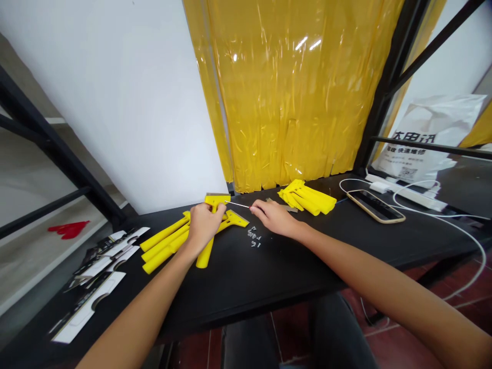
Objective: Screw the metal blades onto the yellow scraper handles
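While yellow scraper (218,199) is gripped by left hand (203,223), screwdriver (239,205) is held by right hand (277,215).
Shaft should be kept straight.

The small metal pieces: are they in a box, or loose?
Loose: the metal pieces lie scattered directly on the black table.

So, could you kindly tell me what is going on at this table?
A person's left grip holds a yellow T-headed tool, while the right grip holds a thin screwdriver-like rod whose tip appears to meet the tool's head. Small metal pieces lie loose on the black table, nearer the person. More yellow tools lie by the left grip, and another yellow pile lies beyond the right one.
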{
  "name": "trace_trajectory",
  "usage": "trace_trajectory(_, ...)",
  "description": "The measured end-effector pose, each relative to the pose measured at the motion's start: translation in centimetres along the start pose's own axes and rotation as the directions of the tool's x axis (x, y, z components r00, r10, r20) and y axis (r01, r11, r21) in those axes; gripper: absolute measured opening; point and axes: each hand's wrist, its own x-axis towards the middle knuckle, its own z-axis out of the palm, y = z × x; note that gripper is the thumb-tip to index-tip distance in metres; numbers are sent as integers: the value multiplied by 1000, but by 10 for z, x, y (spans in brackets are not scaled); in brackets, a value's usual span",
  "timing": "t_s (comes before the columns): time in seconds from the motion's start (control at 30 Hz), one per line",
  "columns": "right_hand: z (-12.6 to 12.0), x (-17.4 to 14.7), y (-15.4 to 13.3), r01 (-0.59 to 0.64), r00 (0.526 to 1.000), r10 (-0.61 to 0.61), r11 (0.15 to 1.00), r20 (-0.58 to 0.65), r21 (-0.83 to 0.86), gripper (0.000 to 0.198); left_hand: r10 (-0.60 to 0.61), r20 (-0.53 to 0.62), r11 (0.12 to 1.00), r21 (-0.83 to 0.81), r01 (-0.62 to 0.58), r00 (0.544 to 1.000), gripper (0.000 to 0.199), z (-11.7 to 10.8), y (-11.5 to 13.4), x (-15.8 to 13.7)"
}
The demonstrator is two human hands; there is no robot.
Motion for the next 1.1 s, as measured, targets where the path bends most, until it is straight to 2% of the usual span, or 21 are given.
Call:
trace_trajectory(0.1, 0, -1, -2, 11, 1000, -11, 1000, 0, -11, 32, 8, 2, 1000, 5, -8, 1000, 39, 1, 0, 0)
trace_trajectory(0.27, -4, -1, -6, -42, 997, 47, 995, -54, 95, 23, 55, 25, 998, 32, -56, 998, 41, 4, -1, 0)
trace_trajectory(0.33, -6, -1, -6, -17, 998, 23, 995, -66, 93, 21, 65, 15, 997, 39, -65, 998, 41, 4, -1, 0)
trace_trajectory(0.47, -8, 1, -4, 38, 999, -36, 999, -35, 38, 35, 80, 8, 996, 29, -80, 997, 39, 4, -1, -1)
trace_trajectory(0.63, -9, 0, -4, -46, 996, 53, 994, -74, 95, 25, 82, -1, 996, 19, -82, 997, 39, 2, 1, -2)
trace_trajectory(0.7, -9, 0, -4, -27, 997, 35, 994, -75, 105, 23, 68, -19, 998, 11, -68, 998, 39, 1, 1, -2)
trace_trajectory(0.83, -10, 1, -5, 28, 999, -26, 999, -32, 47, 38, 58, -42, 998, 23, -57, 997, 39, 0, 1, -2)
trace_trajectory(0.9, -10, 0, -8, -8, 1000, 9, 999, -23, 35, 40, 77, -52, 996, 51, -74, 996, 41, -1, 1, -2)
trace_trajectory(1.0, -10, -1, -11, -103, 993, 106, 992, -48, 68, 29, 103, -75, 992, 84, -96, 992, 42, -1, 1, -2)
trace_trajectory(1.1, -10, 0, -11, -93, 992, 99, 992, -75, 85, 23, 108, -83, 991, 83, -101, 991, 42, -1, 2, -2)
